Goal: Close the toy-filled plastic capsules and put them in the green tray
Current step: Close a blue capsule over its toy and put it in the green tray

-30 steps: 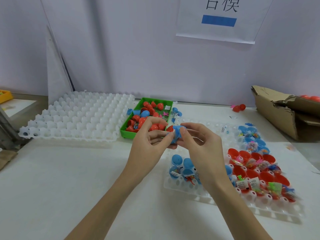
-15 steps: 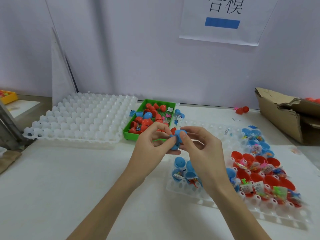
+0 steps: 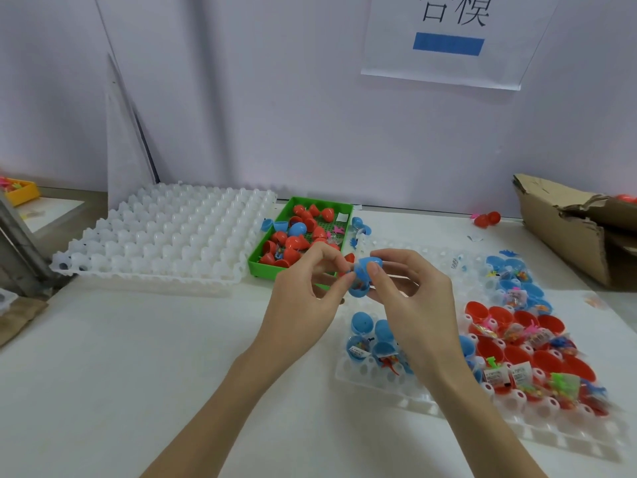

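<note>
I see blue capsule [image 3: 362, 274] pinched between left hand [image 3: 303, 298] and right hand [image 3: 410, 305], near side of green tray [image 3: 256, 267]. Halves look closer together than second ago; closing nearly done, I judge. Drop next.

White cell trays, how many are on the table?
2. One white cell tray lies left of the green tray; the other holds open capsules at right, partly behind the right hand.

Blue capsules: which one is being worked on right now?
The blue capsule pinched between the left hand and right hand, held above the table in front of the green tray. The other blue ones sit in the white holder.
</note>
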